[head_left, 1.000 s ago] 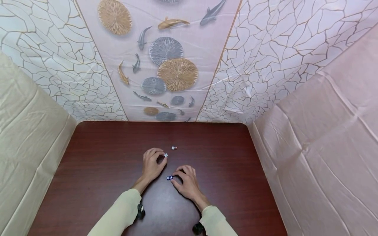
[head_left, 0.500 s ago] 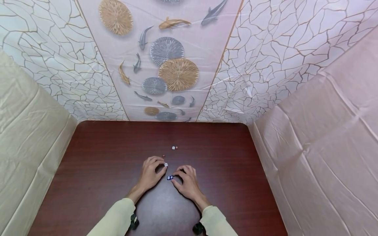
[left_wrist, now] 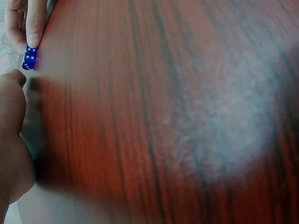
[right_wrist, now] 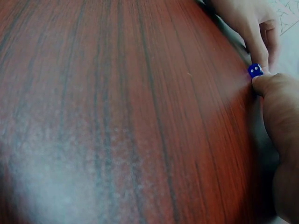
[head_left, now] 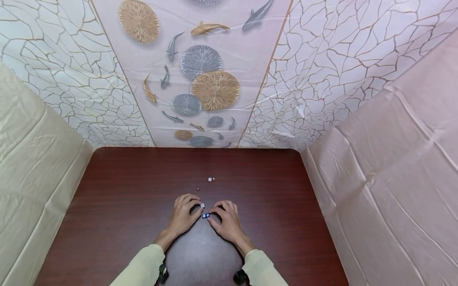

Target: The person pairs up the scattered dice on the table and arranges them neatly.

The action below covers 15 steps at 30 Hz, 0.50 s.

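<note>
In the head view my left hand (head_left: pixel 181 215) pinches a small white die (head_left: pixel 202 205) between thumb and fingertips, just above the table. Close below it, two blue dice (head_left: pixel 205 215) with white dots sit side by side. My right hand (head_left: pixel 229 223) holds the right one of this pair at its thumb and fingertip. The right wrist view shows one blue die (right_wrist: pixel 255 70) at the right thumb, with the left hand (right_wrist: pixel 250 28) beyond. In the left wrist view the blue dice (left_wrist: pixel 29 57) touch a right fingertip; the white die is hidden there.
A lone red die (head_left: pixel 198 189) lies beyond the left hand. Farther back, a white die (head_left: pixel 210 179) and a red die (head_left: pixel 214 179) sit side by side on the dark wooden table (head_left: pixel 125 190). Patterned cloth (head_left: pixel 214 119) hangs behind the table's far edge.
My left hand has drawn the white die toward me and slightly right, up to the blue pair. The red die beside it stayed behind. My right hand has stayed put.
</note>
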### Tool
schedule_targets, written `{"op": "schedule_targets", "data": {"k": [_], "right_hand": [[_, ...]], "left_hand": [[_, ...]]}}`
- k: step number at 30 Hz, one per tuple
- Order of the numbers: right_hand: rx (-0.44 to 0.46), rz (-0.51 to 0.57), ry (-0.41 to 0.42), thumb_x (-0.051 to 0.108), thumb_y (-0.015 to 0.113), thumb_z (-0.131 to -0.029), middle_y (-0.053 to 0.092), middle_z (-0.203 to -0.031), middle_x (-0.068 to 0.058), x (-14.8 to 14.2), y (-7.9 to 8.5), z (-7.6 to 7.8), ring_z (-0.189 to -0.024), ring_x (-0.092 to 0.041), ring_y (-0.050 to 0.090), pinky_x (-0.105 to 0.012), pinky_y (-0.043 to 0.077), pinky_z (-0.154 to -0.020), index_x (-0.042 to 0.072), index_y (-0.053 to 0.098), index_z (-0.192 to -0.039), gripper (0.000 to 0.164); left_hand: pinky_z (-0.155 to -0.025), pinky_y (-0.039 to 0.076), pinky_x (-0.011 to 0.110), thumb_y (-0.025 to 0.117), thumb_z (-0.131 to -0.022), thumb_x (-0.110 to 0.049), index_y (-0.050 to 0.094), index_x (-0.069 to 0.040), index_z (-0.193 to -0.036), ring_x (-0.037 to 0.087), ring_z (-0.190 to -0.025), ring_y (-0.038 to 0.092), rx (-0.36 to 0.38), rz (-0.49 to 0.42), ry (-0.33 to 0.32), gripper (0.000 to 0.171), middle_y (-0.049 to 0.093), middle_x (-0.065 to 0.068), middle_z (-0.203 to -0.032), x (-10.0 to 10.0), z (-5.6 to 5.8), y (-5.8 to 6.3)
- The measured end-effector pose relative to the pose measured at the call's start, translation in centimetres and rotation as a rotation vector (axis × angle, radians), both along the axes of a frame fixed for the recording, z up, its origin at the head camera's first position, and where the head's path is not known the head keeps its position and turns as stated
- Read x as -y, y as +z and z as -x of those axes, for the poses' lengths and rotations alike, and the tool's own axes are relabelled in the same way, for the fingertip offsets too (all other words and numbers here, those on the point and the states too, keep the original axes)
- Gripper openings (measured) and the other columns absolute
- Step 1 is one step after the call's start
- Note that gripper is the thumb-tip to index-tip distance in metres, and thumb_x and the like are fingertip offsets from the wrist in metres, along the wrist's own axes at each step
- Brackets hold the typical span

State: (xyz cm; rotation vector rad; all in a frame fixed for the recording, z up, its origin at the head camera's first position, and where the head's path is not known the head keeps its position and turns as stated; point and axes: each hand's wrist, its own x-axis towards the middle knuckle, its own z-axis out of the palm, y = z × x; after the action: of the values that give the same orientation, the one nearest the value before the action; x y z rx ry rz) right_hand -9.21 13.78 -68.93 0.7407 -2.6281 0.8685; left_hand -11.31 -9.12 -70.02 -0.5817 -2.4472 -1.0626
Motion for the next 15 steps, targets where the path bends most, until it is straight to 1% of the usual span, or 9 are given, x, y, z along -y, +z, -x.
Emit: {"op": "schedule_targets", "data": {"k": [5, 8, 15], "right_hand": [[0.031, -0.002, 0.005, 0.028, 0.092, -0.096, 0.074, -0.122, -0.006, 0.00, 0.20, -0.02, -0.120, -0.029, 0.063, -0.058, 0.046, -0.111, 0.020, 0.084, -0.111, 0.019], [0.050, -0.006, 0.003, 0.028, 0.091, -0.098, 0.074, -0.123, -0.006, -0.01, 0.26, -0.04, -0.121, -0.029, 0.062, -0.058, 0.046, -0.112, 0.020, 0.084, -0.112, 0.018], [-0.010, -0.016, -0.002, 0.028, 0.094, -0.094, 0.074, -0.121, -0.005, -0.06, -0.12, 0.09, -0.120, -0.027, 0.063, -0.057, 0.047, -0.109, 0.021, 0.084, -0.110, 0.020]], "left_hand": [[-0.110, 0.047, 0.065, 0.096, -0.089, -0.014, 0.085, -0.011, -0.104, 0.035, -0.120, 0.070, 0.007, 0.012, -0.005, 0.019, 0.081, 0.008, -0.118, 0.10, 0.00, -0.51], [-0.111, 0.047, 0.064, 0.096, -0.090, -0.016, 0.085, -0.012, -0.105, 0.036, -0.121, 0.070, 0.017, 0.016, -0.005, 0.019, 0.081, 0.007, -0.120, 0.15, -0.02, -0.59], [-0.111, 0.045, 0.067, 0.096, -0.089, -0.014, 0.085, -0.010, -0.106, 0.038, -0.120, 0.070, 0.012, 0.014, -0.011, 0.021, 0.080, 0.009, -0.120, 0.11, -0.05, -0.52]]}}
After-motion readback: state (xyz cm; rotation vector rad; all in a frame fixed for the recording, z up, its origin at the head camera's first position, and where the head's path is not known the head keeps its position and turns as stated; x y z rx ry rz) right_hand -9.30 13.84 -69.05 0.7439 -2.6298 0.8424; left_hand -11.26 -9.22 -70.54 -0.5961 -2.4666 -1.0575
